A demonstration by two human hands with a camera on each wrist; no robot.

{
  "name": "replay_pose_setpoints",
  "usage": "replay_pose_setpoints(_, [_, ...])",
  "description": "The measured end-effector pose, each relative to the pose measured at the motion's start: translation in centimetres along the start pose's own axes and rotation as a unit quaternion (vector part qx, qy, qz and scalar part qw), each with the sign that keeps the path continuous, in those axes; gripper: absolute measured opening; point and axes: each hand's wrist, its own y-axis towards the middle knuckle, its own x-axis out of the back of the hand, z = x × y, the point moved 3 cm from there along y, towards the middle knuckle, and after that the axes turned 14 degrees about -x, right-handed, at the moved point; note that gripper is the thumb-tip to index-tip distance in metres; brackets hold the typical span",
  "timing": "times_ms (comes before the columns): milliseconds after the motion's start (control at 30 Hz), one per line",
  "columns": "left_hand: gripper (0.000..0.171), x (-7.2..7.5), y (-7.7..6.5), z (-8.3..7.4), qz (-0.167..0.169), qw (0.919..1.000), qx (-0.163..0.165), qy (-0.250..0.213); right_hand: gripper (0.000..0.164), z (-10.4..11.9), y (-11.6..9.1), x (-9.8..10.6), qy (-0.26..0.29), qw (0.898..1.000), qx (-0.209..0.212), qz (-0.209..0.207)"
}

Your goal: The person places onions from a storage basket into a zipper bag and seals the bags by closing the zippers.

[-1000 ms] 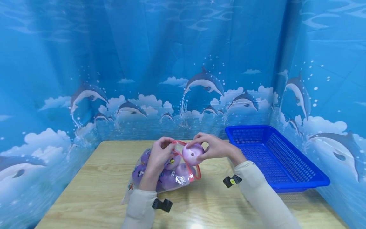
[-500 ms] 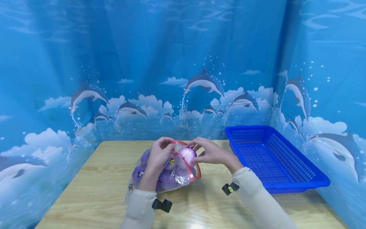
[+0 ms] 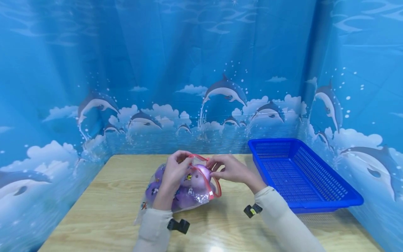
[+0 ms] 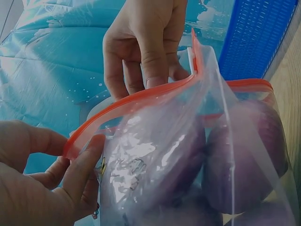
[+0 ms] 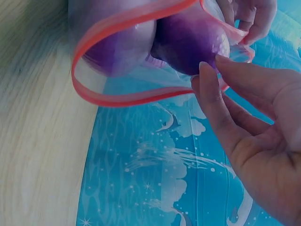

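A clear zip bag (image 3: 185, 206) with a red zip rim and small cartoon prints lies on the table, bulging with several purple onions. My left hand (image 3: 174, 171) pinches the bag's rim between thumb and fingers at the far left side of the mouth. At the mouth, one shiny purple onion (image 5: 188, 42) sits inside the rim beside another onion (image 5: 122, 49). My right hand (image 3: 231, 169) is at the right side of the mouth, its fingertips (image 5: 209, 75) right against the onion's lower edge and the red rim. Its fingers are only slightly bent and do not wrap the onion.
An empty-looking blue plastic basket (image 3: 296, 175) with perforated walls stands on the right of the wooden table (image 3: 104, 196). Behind it hangs a blue curtain (image 3: 176, 70) printed with dolphins, close along the table's far edge.
My right hand has brought the onion leftward and down from outside the rim into the bag's mouth, and its fingers have loosened from it. My left hand stays on the rim.
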Motion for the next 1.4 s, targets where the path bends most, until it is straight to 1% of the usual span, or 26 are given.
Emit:
replay_pose_setpoints(133, [0.015, 0.0, 0.0, 0.0, 0.001, 0.9998, 0.002, -0.02, 0.022, 0.3, 0.2, -0.6, -0.002, 1.0, 0.005, 0.029])
replay_pose_setpoints(233, [0.015, 0.0, 0.0, 0.0, 0.003, 0.9995, 0.001, -0.03, 0.021, 0.4, 0.2, -1.0, -0.008, 0.998, 0.02, 0.053])
replay_pose_setpoints(300, [0.015, 0.0, 0.0, 0.0, 0.003, 0.9995, 0.001, -0.032, 0.021, 0.4, 0.1, -1.0, -0.015, 0.998, 0.031, 0.061])
replay_pose_setpoints(367, [0.015, 0.0, 0.0, -0.1, 0.003, 0.9995, 0.001, -0.031, 0.021, 0.3, 0.1, -0.9, -0.017, 0.997, 0.034, 0.061])
replay_pose_setpoints(433, [0.015, 0.0, 0.0, -0.1, 0.002, 0.9995, 0.004, -0.03, 0.021, 0.0, 0.0, -0.5, -0.01, 0.998, 0.031, 0.049])
replay_pose_setpoints(467, [0.015, 0.0, 0.0, -0.2, 0.002, 0.9995, 0.005, -0.031, 0.021, -0.2, 0.0, -0.2, -0.004, 0.999, 0.027, 0.036])
replay_pose_setpoints(567, [0.016, 0.0, 0.0, -0.3, 0.001, 0.9995, 0.008, -0.031, 0.02, -0.4, -0.1, 1.1, 0.015, 1.0, 0.014, -0.018])
replay_pose_setpoints(667, [0.016, 0.0, 0.0, -0.5, -0.002, 0.9993, 0.006, -0.036, 0.022, -0.5, 0.1, 2.3, 0.007, 0.997, 0.027, -0.075])
replay_pose_setpoints(733, [0.017, -0.1, -0.1, -0.7, -0.001, 0.9992, 0.003, -0.039, 0.025, -0.5, 0.1, 2.9, -0.01, 0.994, 0.04, -0.099])
replay_pose_setpoints(800, [0.017, -0.2, -0.2, -1.0, 0.0, 0.999, -0.001, -0.044, 0.028, -0.5, 0.2, 3.3, -0.027, 0.993, 0.053, -0.104])
replay_pose_setpoints(900, [0.018, -0.3, -0.3, -1.4, 0.005, 0.9986, -0.005, -0.053, 0.032, -0.4, 0.4, 3.6, -0.047, 0.993, 0.064, -0.091])
replay_pose_setpoints(1033, [0.018, -0.3, -0.5, -2.0, 0.014, 0.9985, -0.004, -0.053, 0.027, 0.0, 0.4, 3.7, -0.062, 0.992, 0.085, -0.076])
replay_pose_setpoints(1100, [0.018, -0.3, -0.4, -2.4, 0.021, 0.9985, -0.002, -0.051, 0.024, 0.2, 0.4, 3.9, -0.064, 0.99, 0.096, -0.077])
replay_pose_setpoints(1233, [0.018, -0.3, -0.3, -3.3, 0.032, 0.9984, -0.003, -0.046, 0.021, 0.7, 0.3, 4.3, -0.054, 0.988, 0.117, -0.091])
replay_pose_setpoints(1400, [0.02, 0.2, -0.1, -4.1, 0.036, 0.9986, -0.011, -0.037, 0.017, 1.0, 0.1, 4.9, -0.02, 0.981, 0.142, -0.127])
